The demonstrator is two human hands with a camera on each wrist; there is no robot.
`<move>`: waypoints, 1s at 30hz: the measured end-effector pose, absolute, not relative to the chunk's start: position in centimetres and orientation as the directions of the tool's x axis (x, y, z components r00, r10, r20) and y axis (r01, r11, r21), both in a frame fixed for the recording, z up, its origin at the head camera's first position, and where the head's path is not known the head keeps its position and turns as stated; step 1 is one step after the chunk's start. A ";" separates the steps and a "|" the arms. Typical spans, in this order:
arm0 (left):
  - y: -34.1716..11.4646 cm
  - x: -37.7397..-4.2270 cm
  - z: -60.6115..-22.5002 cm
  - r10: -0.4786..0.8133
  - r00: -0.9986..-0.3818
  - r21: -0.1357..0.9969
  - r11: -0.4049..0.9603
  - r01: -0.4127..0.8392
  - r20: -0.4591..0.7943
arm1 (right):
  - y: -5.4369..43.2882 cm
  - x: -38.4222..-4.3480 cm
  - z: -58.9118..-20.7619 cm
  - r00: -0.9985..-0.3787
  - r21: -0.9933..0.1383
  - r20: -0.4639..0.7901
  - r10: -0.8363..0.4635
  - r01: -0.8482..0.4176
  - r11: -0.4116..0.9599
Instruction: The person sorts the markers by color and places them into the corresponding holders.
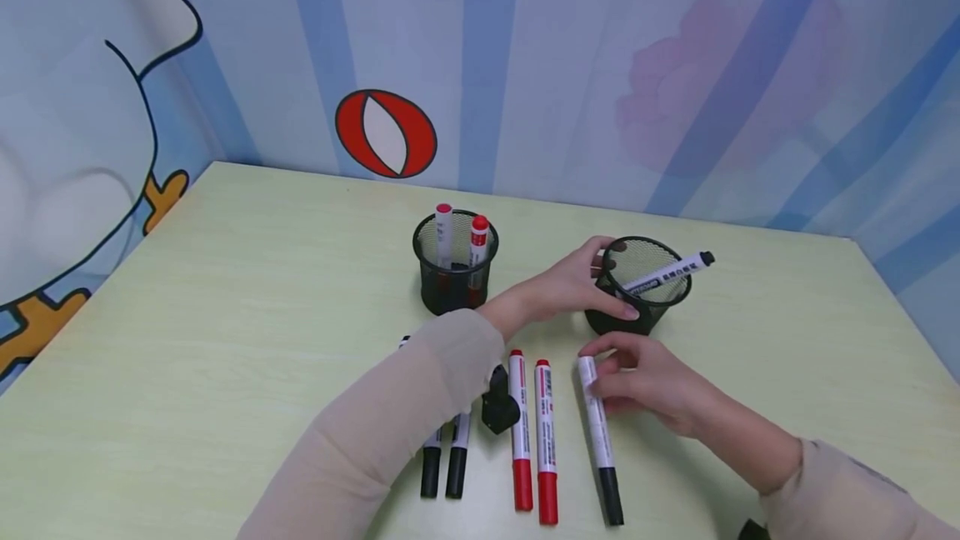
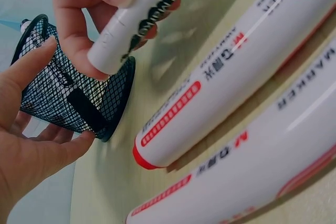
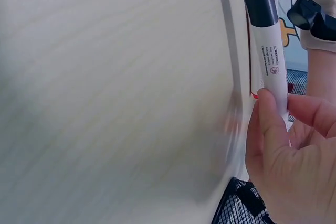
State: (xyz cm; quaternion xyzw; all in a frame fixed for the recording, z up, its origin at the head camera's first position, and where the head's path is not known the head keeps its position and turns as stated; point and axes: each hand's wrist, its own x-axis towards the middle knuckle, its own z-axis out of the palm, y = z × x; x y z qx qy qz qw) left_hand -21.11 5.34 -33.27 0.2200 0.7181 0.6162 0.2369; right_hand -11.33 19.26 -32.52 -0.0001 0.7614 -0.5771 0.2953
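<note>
My left hand (image 1: 573, 283) holds a black mesh pen cup (image 1: 654, 317), thumb on the near side and fingers round the far left side. A black-capped white marker (image 1: 670, 273) leans inside that cup, its end jutting past the right rim. Just in front of the cup, my right hand (image 1: 656, 382) pinches another white marker (image 1: 597, 419) near its upper end; its black cap points toward me. In the right wrist view, thumb and fingers grip this marker's white barrel (image 3: 270, 56). The left wrist view shows the marker's white end (image 2: 118, 45) close to the mesh cup (image 2: 58, 85).
A second mesh cup (image 1: 447, 294) stands to the left with two red-topped markers (image 1: 478, 244) in it. Two red-capped markers (image 1: 546, 440) lie side by side on the table. Black-capped markers (image 1: 457, 457) lie partly under my left sleeve (image 1: 397, 407). A printed curtain (image 1: 555, 65) hangs behind.
</note>
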 end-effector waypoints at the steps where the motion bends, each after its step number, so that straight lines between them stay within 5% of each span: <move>1: 5.3 -21.1 -33.3 0.608 -0.791 0.990 0.142 0.024 -0.068 | 19.4 -11.3 -32.5 -0.826 -0.883 -0.445 -0.348 0.340 0.322; 30: 5.1 -21.2 -33.3 0.611 -0.789 0.985 0.164 0.047 -0.064 | 20.4 -11.4 -30.0 -0.870 -0.966 -0.248 -0.426 0.187 0.179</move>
